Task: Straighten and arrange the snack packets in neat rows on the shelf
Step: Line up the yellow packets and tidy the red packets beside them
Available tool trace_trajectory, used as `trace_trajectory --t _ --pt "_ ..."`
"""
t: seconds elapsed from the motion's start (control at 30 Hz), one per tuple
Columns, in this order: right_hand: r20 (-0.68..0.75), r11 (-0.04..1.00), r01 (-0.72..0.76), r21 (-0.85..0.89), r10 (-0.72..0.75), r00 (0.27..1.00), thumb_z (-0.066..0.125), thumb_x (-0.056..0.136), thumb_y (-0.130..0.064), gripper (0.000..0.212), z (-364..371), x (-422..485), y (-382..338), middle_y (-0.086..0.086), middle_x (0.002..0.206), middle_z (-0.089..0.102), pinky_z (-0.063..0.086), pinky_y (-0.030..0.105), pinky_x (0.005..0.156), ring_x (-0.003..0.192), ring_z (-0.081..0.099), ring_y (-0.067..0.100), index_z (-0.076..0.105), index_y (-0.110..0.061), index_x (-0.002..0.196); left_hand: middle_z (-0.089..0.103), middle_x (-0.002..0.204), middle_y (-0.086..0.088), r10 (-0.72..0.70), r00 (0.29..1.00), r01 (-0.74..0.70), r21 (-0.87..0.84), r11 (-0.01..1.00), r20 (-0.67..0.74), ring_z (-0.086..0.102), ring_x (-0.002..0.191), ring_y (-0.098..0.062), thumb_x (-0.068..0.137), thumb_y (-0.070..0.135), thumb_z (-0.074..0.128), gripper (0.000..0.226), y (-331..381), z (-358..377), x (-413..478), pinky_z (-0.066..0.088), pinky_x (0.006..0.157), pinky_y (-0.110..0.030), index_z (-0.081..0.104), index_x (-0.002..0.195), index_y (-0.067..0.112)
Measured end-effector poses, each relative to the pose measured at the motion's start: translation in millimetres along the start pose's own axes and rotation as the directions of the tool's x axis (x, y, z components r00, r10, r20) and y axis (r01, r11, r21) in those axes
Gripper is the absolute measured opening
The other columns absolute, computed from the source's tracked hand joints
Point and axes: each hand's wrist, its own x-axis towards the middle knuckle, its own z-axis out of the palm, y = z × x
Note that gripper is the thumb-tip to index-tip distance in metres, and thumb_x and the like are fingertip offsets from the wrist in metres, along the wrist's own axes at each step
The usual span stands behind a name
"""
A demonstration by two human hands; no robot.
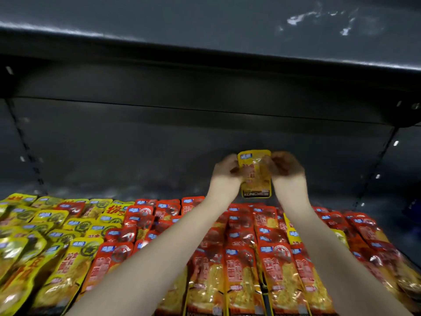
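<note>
Head camera, looking down over both forearms at a shelf (159,192) packed with snack packets. Both hands are up near the back, and between them there's a single yellow packet (255,176) held upright in the air, clear of the stock below. The left hand (225,167) pinches its left edge and the right hand (286,166) pinches the right edge near the top, with the fingers (270,163) curled in on the packet. So both sets of fingers are closed on that one packet, not spread.

Straight below the fingers and running back toward the person are rows of red packets (241,270), lying overlapped and fairly orderly. Off to the left of the fingers is a messier batch of yellow packets (57,236), tilted every which way. A couple of yellow ones (293,233) also peek out among the red rows, below and a bit right of the fingers.

My read: this is the sorting bit, an odd one picked out and being squared up before it goes down. Next it needs a matching row to land in, probably leftward with the other yellows, laid flat and face-up in line with its neighbours. Watch the forearms don't drag the red rows crooked.
</note>
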Motion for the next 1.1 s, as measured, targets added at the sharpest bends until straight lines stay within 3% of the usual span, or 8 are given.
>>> trace_trajectory --t 0.1,0.2,0.33,0.5,0.63,0.87,1.0,1.1 --pt "0.119 0.999 0.019 0.045 -0.024 0.993 0.057 0.093 -0.019 0.01 22.7 -14.7 -26.5 -0.008 0.076 0.064 0.044 0.007 0.057 0.062 0.06 -0.007 0.06 -0.017 0.083 0.065 0.094 -0.008 0.023 0.999 -0.026 -0.062 0.998 -0.046 0.063 0.08 -0.006 0.083 -0.007 0.062 0.018 15.0 -36.3 -12.2 0.053 0.08 -0.03 0.062 0.097 0.003" --pt "0.21 0.997 0.017 0.074 -0.032 0.977 0.056 0.093 -0.016 0.014 52.4 -31.2 -44.6 -0.006 0.076 0.064 0.041 0.005 0.056 0.06 0.058 -0.011 0.062 -0.019 0.08 0.067 0.091 -0.007 0.013 0.998 -0.013 -0.003 1.0 -0.057 0.064 0.086 -0.019 0.083 -0.002 0.064 0.016 18.7 -81.8 -26.2 0.053 0.084 -0.042 0.066 0.097 0.006" --pt "0.334 0.995 -0.032 0.094 -0.001 0.943 0.058 0.091 -0.014 0.016 106.6 -54.3 -57.9 -0.008 0.076 0.066 0.04 0.004 0.055 0.059 0.058 -0.012 0.062 -0.024 0.079 0.068 0.092 -0.004 -0.021 0.998 0.025 0.087 0.996 -0.052 0.063 0.081 -0.009 0.083 0.001 0.064 0.015 17.8 -148.6 -42.4 0.051 0.081 -0.025 0.066 0.094 0.011" --pt "0.457 0.982 -0.084 0.17 -0.003 0.889 0.059 0.089 -0.006 0.021 176.5 -88.4 -68.8 -0.009 0.08 0.069 0.049 0.014 0.062 0.068 0.064 0.001 0.059 -0.026 0.095 0.065 0.075 -0.003 -0.106 0.992 0.117 0.164 0.979 -0.072 0.059 0.057 0.003 0.082 0.0 0.067 0.031 19.4 -232.3 -62.1 0.046 0.055 -0.014 0.055 0.107 0.013" --pt "0.524 0.973 -0.144 0.181 0.029 0.851 0.059 0.09 -0.006 0.036 224.0 -118.1 -78.2 0.008 0.083 0.071 0.054 0.032 0.067 0.074 0.067 0.017 0.05 -0.024 0.119 0.062 0.072 -0.001 -0.178 0.981 0.194 0.294 0.936 -0.081 0.057 0.061 -0.013 0.082 0.007 0.069 0.042 16.0 -291.8 -76.9 0.044 0.05 -0.023 0.049 0.119 0.01" --pt "0.593 0.983 -0.145 0.113 0.051 0.804 0.061 0.089 -0.008 0.027 281.7 -159.1 -88.7 0.005 0.081 0.067 0.048 0.018 0.054 0.065 0.064 0.005 0.053 -0.021 0.111 0.063 0.083 -0.004 -0.262 0.965 0.249 0.42 0.873 -0.028 0.058 0.058 -0.007 0.083 0.009 0.069 0.04 4.2 -370.2 -96.5 0.046 0.05 -0.022 0.051 0.118 0.009" --pt "0.611 0.987 -0.16 0.03 0.109 0.784 0.062 0.088 -0.007 0.029 321.7 -174.6 -98.9 0.006 0.082 0.063 0.051 0.035 0.062 0.069 0.061 0.016 0.053 -0.016 0.114 0.06 0.091 -0.008 -0.299 0.954 0.272 0.466 0.842 -0.017 0.059 0.067 -0.017 0.083 0.008 0.069 0.034 4.2 -413.6 -100.8 0.049 0.058 -0.031 0.054 0.112 0.012" --pt "0.644 0.983 -0.181 0.007 0.134 0.753 0.06 0.089 -0.003 0.029 352.2 -189.2 -109.6 0.013 0.088 0.058 0.056 0.033 0.06 0.069 0.06 0.017 0.05 -0.019 0.111 0.056 0.086 -0.004 -0.3 0.954 0.26 0.517 0.815 -0.006 0.059 0.07 -0.022 0.083 0.007 0.068 0.036 4.6 -448.4 -104.5 0.051 0.061 -0.034 0.054 0.115 0.012"
